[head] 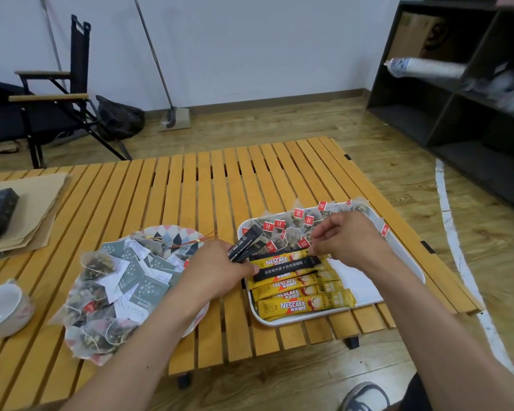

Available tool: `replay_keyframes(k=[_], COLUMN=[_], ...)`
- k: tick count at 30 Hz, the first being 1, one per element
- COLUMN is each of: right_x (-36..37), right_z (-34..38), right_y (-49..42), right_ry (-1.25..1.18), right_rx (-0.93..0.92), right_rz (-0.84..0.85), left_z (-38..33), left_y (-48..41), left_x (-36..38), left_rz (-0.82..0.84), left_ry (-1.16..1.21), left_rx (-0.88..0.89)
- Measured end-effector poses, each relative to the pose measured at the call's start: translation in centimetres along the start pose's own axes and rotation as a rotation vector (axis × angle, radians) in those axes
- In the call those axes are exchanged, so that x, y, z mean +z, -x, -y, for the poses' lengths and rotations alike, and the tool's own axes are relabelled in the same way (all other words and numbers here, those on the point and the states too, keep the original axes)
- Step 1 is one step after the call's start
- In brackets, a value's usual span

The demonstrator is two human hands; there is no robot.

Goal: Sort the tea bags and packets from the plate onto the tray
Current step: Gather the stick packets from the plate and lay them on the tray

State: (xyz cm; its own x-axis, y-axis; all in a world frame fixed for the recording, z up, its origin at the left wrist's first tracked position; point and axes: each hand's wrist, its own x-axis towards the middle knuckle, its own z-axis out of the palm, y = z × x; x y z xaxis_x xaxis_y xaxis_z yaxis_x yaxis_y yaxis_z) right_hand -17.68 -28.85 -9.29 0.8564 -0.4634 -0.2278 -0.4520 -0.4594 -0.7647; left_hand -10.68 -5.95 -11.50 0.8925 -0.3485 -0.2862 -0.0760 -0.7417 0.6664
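Beneath the hands [217, 268] [347, 241], packets [303, 305] partly hidden

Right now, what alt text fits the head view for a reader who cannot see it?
The left hand holds black stick packets over a white tray while the right hand pinches the end of one of the yellow Nescafe sticks lying there. Red-tagged tea bags fill the tray's far side; a plate heaped with tea bags sits left.

"NESCAFE" is printed in white on red on the yellow stick packets [306, 305]. White Chinese characters are printed along the black stick packets [285, 267] but cannot be read. Script on the red tags [298, 214] is illegible.
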Motion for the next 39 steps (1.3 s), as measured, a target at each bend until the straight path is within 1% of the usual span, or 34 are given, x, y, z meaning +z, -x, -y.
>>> replay_keyframes(k=[3,5,7,9,12,15,17,19,23,27,30,35,39], right_x=[0.0,0.4,0.6,0.5,0.2,0.3,0.4,0.3,-0.2,-0.4,-1.0,-2.2,-2.1], right_z=[0.0,0.0,0.1,0.4,0.7,1.1,1.4,1.4,1.4,1.1,1.1,0.2,-0.3], right_y=[0.4,0.5,0.4,0.5,0.9,1.6,1.8,1.8,1.8,1.5,1.7,1.4,1.3], right_ry=[0.091,0.163,0.201,0.196,0.059,-0.17,-0.257,-0.288,-0.249,-0.272,-0.273,-0.244,-0.176], right_rx=[0.025,0.023,0.006,0.0,-0.024,-0.04,-0.04,-0.066,-0.145,-0.11,-0.071,0.077,0.187], right_rz=[0.061,0.05,0.023,0.038,0.073,0.14,0.202,0.258,0.336,0.315,0.317,0.215,0.233], left_z=[-0.2,-0.8,-1.4,-1.7,-1.4,-1.2,-1.3,-1.3,-1.3,-1.6,-1.3,-0.2,0.1], left_y=[0.4,0.7,0.7,0.6,0.5,0.6,0.6,0.7,0.8,0.8,0.6,0.5,0.1], left_x=[-0.3,-0.4,-0.4,-0.4,-0.3,-0.1,-0.1,-0.1,-0.2,-0.3,-0.8,-1.3,-1.0], left_rz=[-0.011,0.012,0.072,0.142,0.226,0.279,0.302,0.307,0.304,0.299,0.272,0.211,0.129], left_ry=[0.035,0.081,0.152,0.228,0.375,0.357,0.352,0.391,0.464,0.494,0.46,0.293,0.189], left_rx=[0.073,0.127,0.148,0.151,0.107,0.162,0.196,0.177,0.143,0.155,0.183,0.23,0.25])
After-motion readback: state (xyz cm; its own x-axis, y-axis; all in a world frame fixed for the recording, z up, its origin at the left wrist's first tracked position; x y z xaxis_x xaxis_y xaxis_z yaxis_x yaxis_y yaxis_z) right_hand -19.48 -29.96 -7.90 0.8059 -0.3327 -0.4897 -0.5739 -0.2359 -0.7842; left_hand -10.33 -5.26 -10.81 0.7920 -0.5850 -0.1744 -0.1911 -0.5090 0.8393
